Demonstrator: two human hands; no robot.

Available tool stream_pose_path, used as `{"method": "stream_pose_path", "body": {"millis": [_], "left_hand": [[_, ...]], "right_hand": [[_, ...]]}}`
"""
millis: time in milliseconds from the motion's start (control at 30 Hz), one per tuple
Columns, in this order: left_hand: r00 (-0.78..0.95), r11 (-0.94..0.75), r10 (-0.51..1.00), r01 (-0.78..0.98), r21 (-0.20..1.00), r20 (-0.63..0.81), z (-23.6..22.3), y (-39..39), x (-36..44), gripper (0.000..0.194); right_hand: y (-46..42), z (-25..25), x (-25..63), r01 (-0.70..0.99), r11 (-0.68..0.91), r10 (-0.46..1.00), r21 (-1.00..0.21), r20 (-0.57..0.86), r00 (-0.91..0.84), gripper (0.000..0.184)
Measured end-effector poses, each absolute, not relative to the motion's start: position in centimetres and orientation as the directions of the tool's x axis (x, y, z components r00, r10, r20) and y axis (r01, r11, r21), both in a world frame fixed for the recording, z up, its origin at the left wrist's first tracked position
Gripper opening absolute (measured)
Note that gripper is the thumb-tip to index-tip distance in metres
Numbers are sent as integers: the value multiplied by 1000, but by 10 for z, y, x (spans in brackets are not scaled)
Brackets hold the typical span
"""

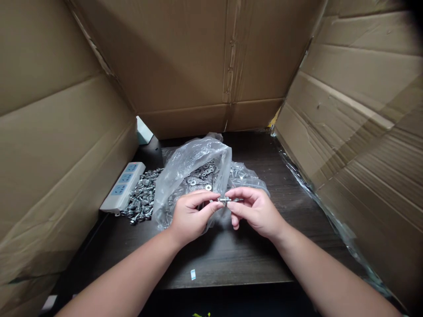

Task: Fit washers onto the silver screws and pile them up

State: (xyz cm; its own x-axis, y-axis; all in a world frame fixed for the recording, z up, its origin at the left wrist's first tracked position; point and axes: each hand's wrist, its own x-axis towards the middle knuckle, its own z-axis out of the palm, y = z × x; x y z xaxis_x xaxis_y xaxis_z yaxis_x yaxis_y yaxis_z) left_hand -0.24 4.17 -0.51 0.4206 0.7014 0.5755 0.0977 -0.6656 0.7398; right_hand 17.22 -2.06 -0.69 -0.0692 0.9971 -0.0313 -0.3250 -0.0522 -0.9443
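Note:
Between both hands, above the table, is a small metal bolt (224, 200) lying roughly level, with a washer or nut around its shank. My left hand (194, 213) pinches its left end with thumb and forefinger. From the other side, the thumb and forefinger of my right hand (256, 209) close on its right part; the other fingers curl below. Just behind the hands lies an open clear plastic bag (191, 154) with loose washers (208, 187) and small nuts (206, 168) inside. A heap of bolts (142, 198) rests left of the bag.
A white power strip (124, 187) stands left of the bolt heap. Another plastic bag (246, 174) of metal parts lies at the right. Cardboard walls (185, 66) enclose the dark wooden table (257, 259) on three sides. A small paper scrap (193, 274) lies near the front edge.

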Motion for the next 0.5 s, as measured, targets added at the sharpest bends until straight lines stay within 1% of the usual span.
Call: {"method": "stream_pose_path", "body": {"millis": [100, 233, 367, 433, 500], "left_hand": [[456, -751, 607, 60, 658, 651, -4, 42, -3, 8], [505, -827, 489, 9, 562, 712, -3, 44, -5, 13], [534, -846, 439, -24, 532, 722, -3, 46, -5, 16], [536, -850, 432, -27, 527, 725, -4, 45, -5, 16], [531, -841, 453, -13, 542, 716, -5, 45, -3, 15]], "right_hand": [[-21, -9, 172, -319, -85, 994, -944, -57, -98, 28], [-19, -12, 172, -392, -157, 981, -906, -98, -167, 26], [-17, -15, 169, -410, -274, 947, -870, -170, -273, 39], [-16, -15, 168, -389, -309, 938, -868, -211, -275, 44], [-16, -13, 168, -325, -292, 948, -900, -227, -223, 50]]}}
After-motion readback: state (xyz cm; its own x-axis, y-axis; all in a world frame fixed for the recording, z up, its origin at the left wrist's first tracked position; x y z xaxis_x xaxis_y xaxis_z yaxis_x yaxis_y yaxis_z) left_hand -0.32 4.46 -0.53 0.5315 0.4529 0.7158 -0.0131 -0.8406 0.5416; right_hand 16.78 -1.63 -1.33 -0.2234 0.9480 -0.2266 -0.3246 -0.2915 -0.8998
